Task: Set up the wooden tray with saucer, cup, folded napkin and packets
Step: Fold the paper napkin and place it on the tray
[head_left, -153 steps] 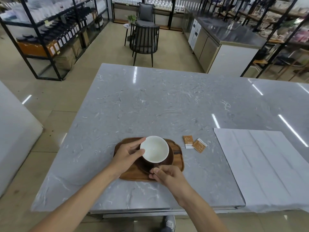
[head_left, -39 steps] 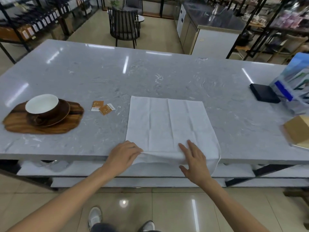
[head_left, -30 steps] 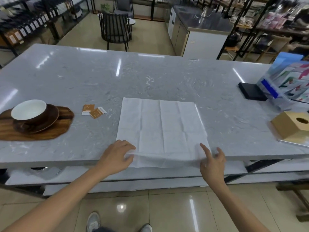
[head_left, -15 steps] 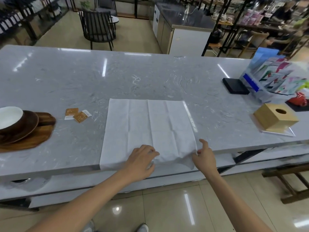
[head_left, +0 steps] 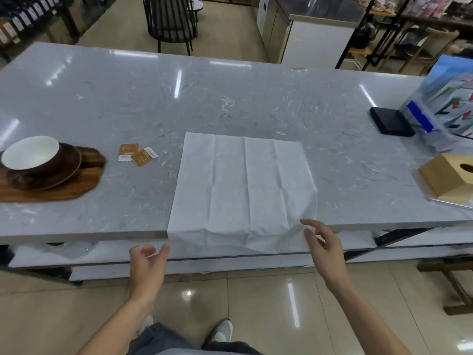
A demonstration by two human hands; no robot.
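Grey marbled stone stretches across the table (head_left: 256,98) in front of me, with shelving and a dark chair (head_left: 169,21) on the tiled floor behind it. Spread flat near the front is the white napkin (head_left: 243,185), unfolded and creased into panels, its near edge hanging over the table's lip. My left hand (head_left: 148,265) is below that lip at the napkin's near left corner, fingers (head_left: 163,251) loosely curled and partly open, holding nothing; whether the thumb tip touches the cloth I cannot tell. My right hand (head_left: 322,247) is at the near right corner, fingers (head_left: 307,222) spread open, and the fingertips look to be at the hanging edge without a closed grip on it. Far to my left sits the wooden tray (head_left: 84,183), carrying the dark saucer (head_left: 64,172) with the cup (head_left: 30,155), white inside, resting on it. Between tray and napkin lie two orange packets (head_left: 137,155), overlapping on the bare stone. Off to my right stand a tan tissue box (head_left: 450,178), a black box (head_left: 390,121) and a clear stand of leaflets (head_left: 440,111).
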